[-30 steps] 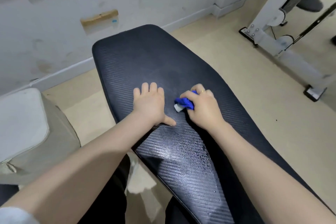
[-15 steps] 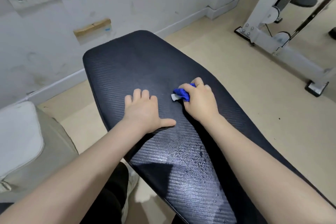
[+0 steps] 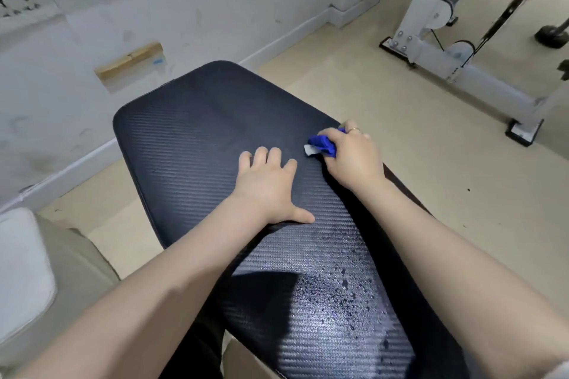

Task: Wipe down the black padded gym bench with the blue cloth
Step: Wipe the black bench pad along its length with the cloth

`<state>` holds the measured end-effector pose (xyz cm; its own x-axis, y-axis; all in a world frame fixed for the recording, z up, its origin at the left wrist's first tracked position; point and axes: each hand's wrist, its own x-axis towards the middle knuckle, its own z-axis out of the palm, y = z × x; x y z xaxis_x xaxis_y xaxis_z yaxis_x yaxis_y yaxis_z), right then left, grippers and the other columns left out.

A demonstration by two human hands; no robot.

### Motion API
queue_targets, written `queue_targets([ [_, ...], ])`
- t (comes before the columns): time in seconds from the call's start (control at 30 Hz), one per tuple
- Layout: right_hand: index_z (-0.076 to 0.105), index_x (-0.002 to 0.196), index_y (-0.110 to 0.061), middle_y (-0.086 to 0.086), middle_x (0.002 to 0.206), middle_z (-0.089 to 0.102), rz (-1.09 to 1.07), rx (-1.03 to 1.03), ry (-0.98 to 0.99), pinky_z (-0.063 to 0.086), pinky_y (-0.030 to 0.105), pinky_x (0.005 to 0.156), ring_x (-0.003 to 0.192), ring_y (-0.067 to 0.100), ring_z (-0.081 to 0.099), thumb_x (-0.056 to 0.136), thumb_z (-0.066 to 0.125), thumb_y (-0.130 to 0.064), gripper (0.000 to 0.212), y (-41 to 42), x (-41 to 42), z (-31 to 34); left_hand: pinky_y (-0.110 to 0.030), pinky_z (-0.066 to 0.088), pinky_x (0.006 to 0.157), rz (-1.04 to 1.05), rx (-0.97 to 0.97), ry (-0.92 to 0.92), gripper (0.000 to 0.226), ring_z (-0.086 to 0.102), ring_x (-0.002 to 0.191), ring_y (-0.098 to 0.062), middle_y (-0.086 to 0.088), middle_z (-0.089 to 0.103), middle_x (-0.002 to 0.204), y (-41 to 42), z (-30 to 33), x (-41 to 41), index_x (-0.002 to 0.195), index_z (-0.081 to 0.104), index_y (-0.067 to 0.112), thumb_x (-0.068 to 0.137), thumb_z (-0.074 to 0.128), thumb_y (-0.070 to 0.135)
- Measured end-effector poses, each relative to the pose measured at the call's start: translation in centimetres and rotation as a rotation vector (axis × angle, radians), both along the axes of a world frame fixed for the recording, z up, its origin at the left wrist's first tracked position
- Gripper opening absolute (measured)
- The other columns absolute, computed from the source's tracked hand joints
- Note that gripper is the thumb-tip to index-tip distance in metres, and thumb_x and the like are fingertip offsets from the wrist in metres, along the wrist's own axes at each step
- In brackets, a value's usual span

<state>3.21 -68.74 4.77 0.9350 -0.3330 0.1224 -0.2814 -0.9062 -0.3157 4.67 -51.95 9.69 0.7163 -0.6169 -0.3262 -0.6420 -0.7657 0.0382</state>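
Right hand [image 3: 354, 157] bunched tight around blue cloth [image 3: 323, 144] at bench pad [image 3: 184, 144] edge; left hand [image 3: 264, 188] flat, open, pressing down.

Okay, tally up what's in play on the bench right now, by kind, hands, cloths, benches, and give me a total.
Hands: 2, the left hand flat on the pad, the right hand gripping the cloth
Blue cloth: 1, bunched up
Black padded bench: 1, with water droplets on its near end
Total: 4
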Motion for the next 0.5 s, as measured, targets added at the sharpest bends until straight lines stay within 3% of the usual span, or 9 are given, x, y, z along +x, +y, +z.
queue_targets([
  [0.13,0.064,0.107,-0.024,0.012,0.104,0.053,0.152,0.112,-0.038,0.046,0.039,0.081,0.086,0.037,0.055,0.079,0.060,-0.015,0.030,-0.7,-1.8,-0.1,-0.042,0.020,0.108,0.011,0.030,0.019,0.094,0.029,0.128,-0.029,-0.010,0.034,0.131,-1.0,0.1,0.1,0.128,0.040,0.016,0.058,0.067,0.073],
  [0.37,0.065,0.106,-0.025,0.017,0.105,0.064,-0.195,0.261,0.022,0.045,0.034,0.075,0.095,0.036,0.059,0.082,0.050,-0.014,0.031,-7.2,3.5,-1.5,-0.037,0.024,0.108,0.013,0.031,0.030,0.098,0.034,0.124,-0.027,-0.008,0.035,0.128,-1.3,-0.2,0.2,0.131,0.036,0.016,0.056,0.070,0.070],
  [0.5,0.062,0.108,-0.028,0.013,0.106,0.054,-0.154,0.084,0.059,0.039,0.034,0.069,0.091,0.037,0.057,0.084,0.053,-0.022,0.026,-3.9,0.6,0.6,-0.040,0.018,0.114,0.025,0.006,0.025,0.101,0.031,0.129,-0.028,-0.009,0.033,0.133,-1.2,-0.3,0.0,0.136,0.034,0.017,0.057,0.069,0.070],
])
